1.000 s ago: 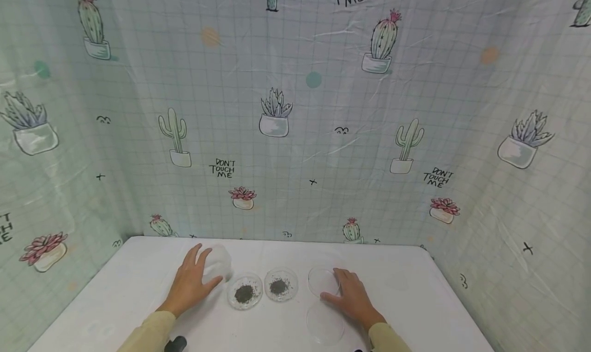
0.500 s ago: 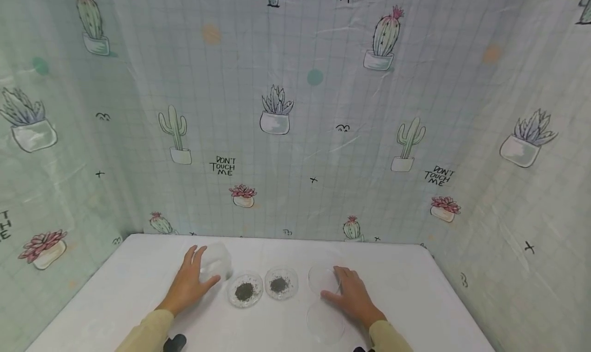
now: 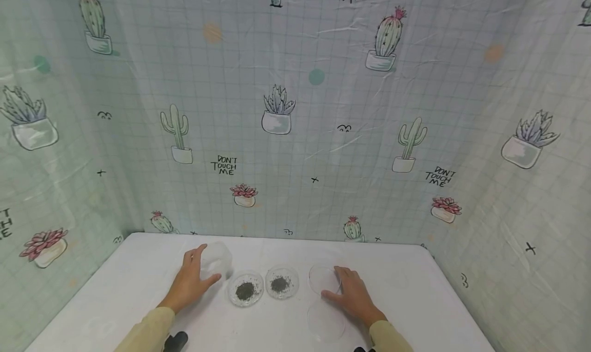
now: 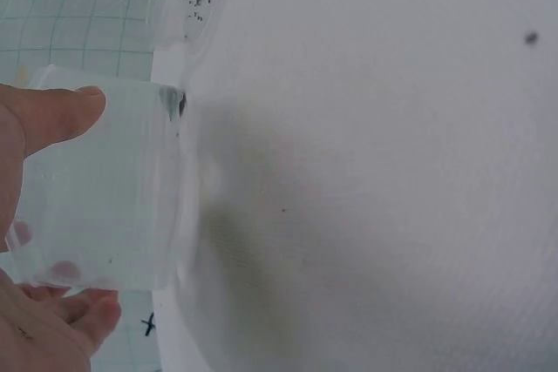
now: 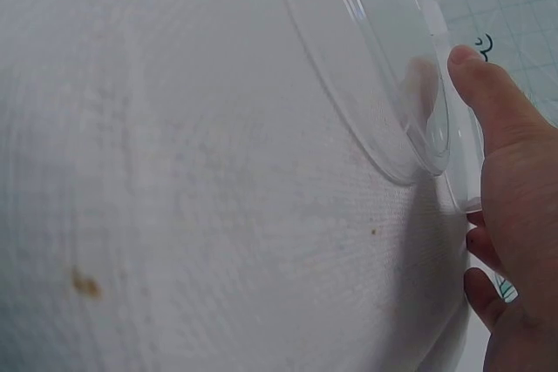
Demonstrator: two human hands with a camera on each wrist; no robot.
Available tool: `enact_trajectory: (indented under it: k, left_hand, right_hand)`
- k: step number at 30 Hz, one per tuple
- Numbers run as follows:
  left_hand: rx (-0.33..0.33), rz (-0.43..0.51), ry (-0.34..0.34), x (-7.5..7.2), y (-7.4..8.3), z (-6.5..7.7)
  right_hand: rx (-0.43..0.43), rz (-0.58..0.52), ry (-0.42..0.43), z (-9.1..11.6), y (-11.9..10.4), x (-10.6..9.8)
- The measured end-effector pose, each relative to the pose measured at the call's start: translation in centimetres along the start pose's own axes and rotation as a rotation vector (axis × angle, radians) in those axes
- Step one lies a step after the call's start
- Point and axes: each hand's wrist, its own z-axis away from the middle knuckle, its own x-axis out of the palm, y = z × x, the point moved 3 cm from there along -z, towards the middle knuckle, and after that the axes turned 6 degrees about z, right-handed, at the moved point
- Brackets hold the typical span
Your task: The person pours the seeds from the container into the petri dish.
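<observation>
My left hand: around the cup, left of the dishes.
Middle: left dish and right dish, side by side, grains in each.
My right hand: at the right edge of the far dish.
Near dish: just before the far dish.
Backdrop: behind the table.

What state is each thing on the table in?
Translucent container: on the table, gripped by the left hand.
Left granule dish: flat, holding dark granules.
Right granule dish: flat, also holding granules.
Far clear dish: flat, right hand at its rim.
Near clear dish: flat, no contents visible.
</observation>
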Motion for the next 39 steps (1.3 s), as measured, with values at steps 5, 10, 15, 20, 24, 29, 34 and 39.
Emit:
enact_trajectory:
  k: [5, 10, 15, 20, 24, 29, 34, 39]
  left_hand:
    - [0.001, -0.001, 0.032, -0.3, 0.7, -0.3]
    - [0.033, 0.022, 0.051, -0.6, 2.0, -0.6]
    - [0.088, 0.056, 0.053, -0.5, 3.4, -0.7]
    - [0.124, 0.072, 0.05, -0.2, 4.6, -0.8]
    - [0.143, 0.075, 0.046, 0.1, 5.5, -1.0]
    - [0.173, 0.073, 0.04, 0.5, 6.4, -1.0]
    - [0.202, 0.072, 0.044, 0.8, 7.3, -1.1]
    - [0.228, 0.068, 0.032, 1.1, 8.1, -1.3]
  right_hand:
    - [0.007, 0.001, 0.003, 0.0, -0.1, -0.3]
    - [0.006, 0.007, 0.007, -0.1, -0.1, -0.4]
    - [0.006, 0.021, 0.004, -0.2, 0.1, -0.2]
    - [-0.002, 0.031, -0.004, -0.2, 0.1, -0.1]
    - [0.0, 0.02, -0.006, -0.2, 0.1, -0.2]
    - [0.009, 0.018, -0.013, -0.1, 0.2, 0.0]
    - [0.008, 0.02, -0.006, -0.2, 0.1, 0.1]
    - [0.029, 0.026, -0.013, -0.3, 0.1, 0.3]
